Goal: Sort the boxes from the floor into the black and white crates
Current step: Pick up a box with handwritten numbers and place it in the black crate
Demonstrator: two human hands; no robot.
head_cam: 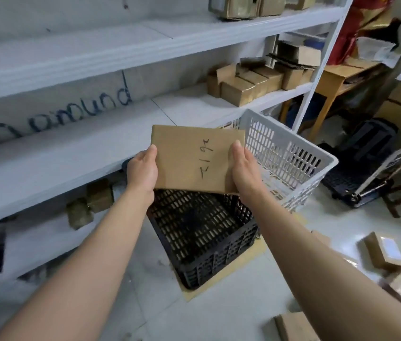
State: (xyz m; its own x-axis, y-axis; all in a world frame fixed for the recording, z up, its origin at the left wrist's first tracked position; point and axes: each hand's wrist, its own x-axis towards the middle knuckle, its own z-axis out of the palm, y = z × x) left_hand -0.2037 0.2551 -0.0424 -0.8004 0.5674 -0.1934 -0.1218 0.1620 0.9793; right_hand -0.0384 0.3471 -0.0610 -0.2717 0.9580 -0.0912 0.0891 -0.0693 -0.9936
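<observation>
I hold a flat brown cardboard box (pixel 192 158) with handwriting on its top, above the crates. My left hand (pixel 142 168) grips its left edge and my right hand (pixel 242 168) grips its right edge, thumbs on top. Directly below the box stands the black crate (pixel 201 242) on the floor, and its inside looks empty. The white crate (pixel 290 158) stands just behind and to the right of it. More cardboard boxes (pixel 384 252) lie on the floor at the lower right.
A white metal shelf unit (pixel 71 134) runs along the left, with brown boxes (pixel 251 82) on it. A wooden table (pixel 337 77) and a black folded cart (pixel 361 168) stand at the right. The floor is pale tile.
</observation>
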